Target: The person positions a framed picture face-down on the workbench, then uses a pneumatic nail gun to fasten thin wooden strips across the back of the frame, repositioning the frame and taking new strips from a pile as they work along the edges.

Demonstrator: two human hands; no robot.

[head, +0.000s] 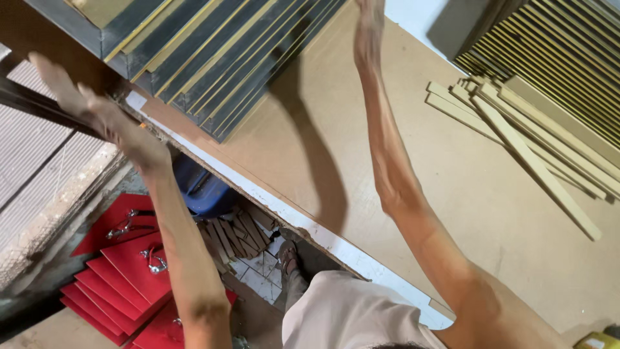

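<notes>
My left hand point(97, 110) reaches out at the upper left, fingers stretched along a dark, thin strip point(26, 103) at the near corner of a stack of dark panels with yellow edges point(213, 52). Whether it grips the strip is not clear. My right hand point(369, 29) is raised at the top centre, over the far side of that same stack; its fingers are cut off by the frame's top edge, so its hold is hidden. The stack lies on a brown fibreboard worktable point(387, 161).
Loose pale wooden strips point(529, 142) lie on the table at right, beside another ribbed stack of panels point(562, 52). Below the table edge are red panels with metal handles point(129, 271), a blue container point(200, 187), small wood offcuts point(236, 236) and a tiled floor.
</notes>
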